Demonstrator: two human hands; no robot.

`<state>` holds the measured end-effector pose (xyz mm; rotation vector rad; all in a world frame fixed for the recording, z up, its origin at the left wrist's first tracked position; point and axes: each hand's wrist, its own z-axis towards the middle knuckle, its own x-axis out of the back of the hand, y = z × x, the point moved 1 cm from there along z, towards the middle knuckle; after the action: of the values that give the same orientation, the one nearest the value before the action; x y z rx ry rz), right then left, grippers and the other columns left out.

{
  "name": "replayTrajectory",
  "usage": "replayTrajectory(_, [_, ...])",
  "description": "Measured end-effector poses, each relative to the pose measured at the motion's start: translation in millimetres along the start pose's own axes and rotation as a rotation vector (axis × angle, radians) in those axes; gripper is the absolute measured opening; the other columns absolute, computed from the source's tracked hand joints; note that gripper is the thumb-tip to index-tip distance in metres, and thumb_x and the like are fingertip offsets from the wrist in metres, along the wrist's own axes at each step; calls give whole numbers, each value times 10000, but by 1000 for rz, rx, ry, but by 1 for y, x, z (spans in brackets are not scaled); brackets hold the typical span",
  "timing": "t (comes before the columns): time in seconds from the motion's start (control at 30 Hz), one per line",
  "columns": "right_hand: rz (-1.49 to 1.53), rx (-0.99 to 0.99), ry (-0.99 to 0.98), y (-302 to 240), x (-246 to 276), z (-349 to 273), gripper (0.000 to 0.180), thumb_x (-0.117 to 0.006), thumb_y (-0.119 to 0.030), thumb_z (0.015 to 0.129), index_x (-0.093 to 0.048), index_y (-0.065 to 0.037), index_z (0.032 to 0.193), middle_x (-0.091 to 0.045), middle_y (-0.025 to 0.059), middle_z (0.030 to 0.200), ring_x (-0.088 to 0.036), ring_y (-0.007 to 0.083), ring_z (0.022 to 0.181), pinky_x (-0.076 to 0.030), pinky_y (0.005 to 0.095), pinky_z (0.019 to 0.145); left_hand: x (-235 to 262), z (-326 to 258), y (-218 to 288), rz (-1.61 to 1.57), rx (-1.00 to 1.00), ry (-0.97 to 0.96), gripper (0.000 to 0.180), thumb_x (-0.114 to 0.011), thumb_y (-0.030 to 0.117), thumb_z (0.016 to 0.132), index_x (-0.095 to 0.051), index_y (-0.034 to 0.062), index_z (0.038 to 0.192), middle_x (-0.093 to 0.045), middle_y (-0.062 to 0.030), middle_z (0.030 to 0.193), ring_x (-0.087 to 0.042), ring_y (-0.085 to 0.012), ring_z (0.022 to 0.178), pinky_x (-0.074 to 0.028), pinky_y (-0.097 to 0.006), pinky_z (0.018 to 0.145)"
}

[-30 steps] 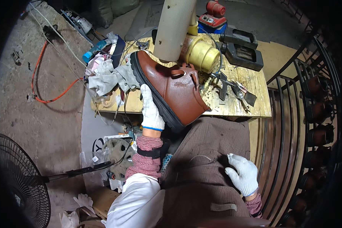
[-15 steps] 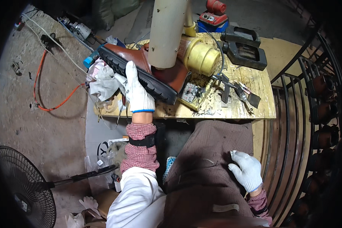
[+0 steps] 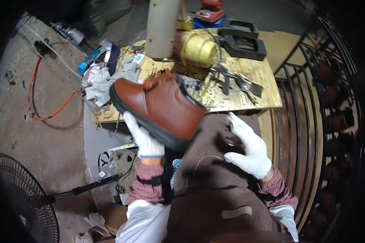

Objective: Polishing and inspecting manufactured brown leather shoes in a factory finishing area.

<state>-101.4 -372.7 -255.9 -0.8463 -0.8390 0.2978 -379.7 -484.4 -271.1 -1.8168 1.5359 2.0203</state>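
Observation:
A brown leather boot (image 3: 162, 105) with a thick black sole hangs in front of the workbench edge, its toe toward the upper left. My left hand (image 3: 142, 135), in a white knit glove, grips it by the sole from below; the fingers under the sole are partly hidden. To the right of the boot's heel, my right hand (image 3: 249, 148), gloved alike, hovers above the brown apron (image 3: 215, 190) on my lap. Its thumb and fingers are spread, with nothing between them.
Over the workbench (image 3: 267, 97) stands a grey tube (image 3: 162, 30) beside a yellow cylindrical fitting (image 3: 198, 49). Hand tools (image 3: 239, 83), black trays (image 3: 243, 46) and crumpled cloths (image 3: 97, 87) lie on it. A metal rack (image 3: 304, 101) holding footwear is at the right, a fan (image 3: 24, 198) at the lower left.
My left hand has brought the boot from under the grey tube toward me and turned it so its side shows. My right hand has risen off my lap and spread its fingers.

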Motion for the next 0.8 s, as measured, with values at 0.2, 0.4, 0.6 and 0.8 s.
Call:
replayTrajectory(0.2, [93,10,47,-39,13,-24,789,-847,-295,793,-525,-6,1453,-500,265,1507,-523,388,1383,-461,400,1102,38,-63,-40,-434,341,-429,683,-420,570,1060,-408,79,1535,-501,-150,1504,-512,-325,1352,-422,-450,1163])
replayTrajectory(0.4, [-308,125,-164,-116,25,-46,618,-710,-486,863,-647,-59,1304,-664,215,1267,-687,322,782,-535,419,674,9,-72,-66,258,271,-317,838,-359,744,996,-392,124,1559,-492,-105,1510,-490,-307,1349,-359,-444,1177])
replayTrajectory(0.6, [-887,472,188,-223,116,-68,233,-817,-307,747,-732,-115,848,-683,20,780,-540,176,507,-411,353,482,-76,-39,-65,411,-60,-881,829,-350,685,1034,-299,91,1611,-536,-80,1448,-510,-258,1318,-396,-401,1114])
replayTrajectory(0.8, [-1970,370,740,-330,203,-155,274,-693,-389,787,-741,-147,907,-624,34,704,-577,228,601,-456,368,534,-198,-135,-73,232,244,-1291,1000,-409,791,949,-242,79,1630,-597,-149,1312,-611,-264,1102,-467,-407,1044])
